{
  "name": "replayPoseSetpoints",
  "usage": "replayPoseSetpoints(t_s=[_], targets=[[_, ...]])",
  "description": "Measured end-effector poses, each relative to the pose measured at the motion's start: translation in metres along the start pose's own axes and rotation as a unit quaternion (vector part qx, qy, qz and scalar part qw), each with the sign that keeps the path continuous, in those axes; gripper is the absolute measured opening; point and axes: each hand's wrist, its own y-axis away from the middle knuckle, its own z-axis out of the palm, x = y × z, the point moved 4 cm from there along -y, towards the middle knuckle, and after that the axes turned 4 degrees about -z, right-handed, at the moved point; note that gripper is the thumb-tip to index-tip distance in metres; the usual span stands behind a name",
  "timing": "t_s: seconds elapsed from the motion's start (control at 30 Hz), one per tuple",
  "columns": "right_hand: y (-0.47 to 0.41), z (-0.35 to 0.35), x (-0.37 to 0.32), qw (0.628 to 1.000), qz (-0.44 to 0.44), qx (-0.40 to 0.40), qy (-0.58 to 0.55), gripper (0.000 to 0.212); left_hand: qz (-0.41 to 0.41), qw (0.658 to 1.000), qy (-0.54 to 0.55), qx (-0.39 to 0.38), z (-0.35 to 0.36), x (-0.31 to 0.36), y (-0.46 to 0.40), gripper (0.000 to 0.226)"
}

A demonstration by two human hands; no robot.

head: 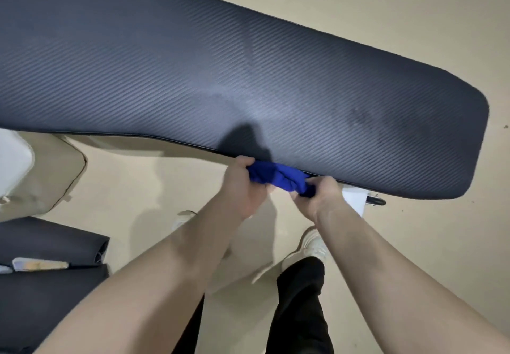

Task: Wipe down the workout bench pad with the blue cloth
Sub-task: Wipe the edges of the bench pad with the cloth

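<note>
Cloth bunched in both hands at the pad's near edge; wipe appears partly done.

Left hand (239, 185) fingers curled tight round one end of the blue cloth (278, 178); right hand (321, 196) fingers curled, pinching the other end. Cloth is wadded or twisted into a short roll between the two hands, touching or just off the near edge of the bench pad (248, 78), not spread flat on it. Pad top shows a paler smeared zone with a darker blotch mid-surface, possibly damp streaks; cannot confirm. Judgement: cloth being regathered or wrung, with the near rim in hand. Far end and left stretch look unmarked, so likely still to wipe. Beige floor (414, 9) beneath.
</note>
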Motion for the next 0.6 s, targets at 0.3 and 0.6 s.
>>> replayPoseSetpoints(t_s=[0.3,0.6], targets=[[0.016,-0.025,-0.022,0.990,-0.032,-0.113,-0.083,0.018,0.059,0.997,0.031,0.042,0.028,-0.025,0.017,0.034],[-0.020,-0.130,-0.096,0.999,0.030,-0.034,0.001,0.032,0.029,0.995,-0.008,0.093,0.095,-0.126,-0.017,0.026]])
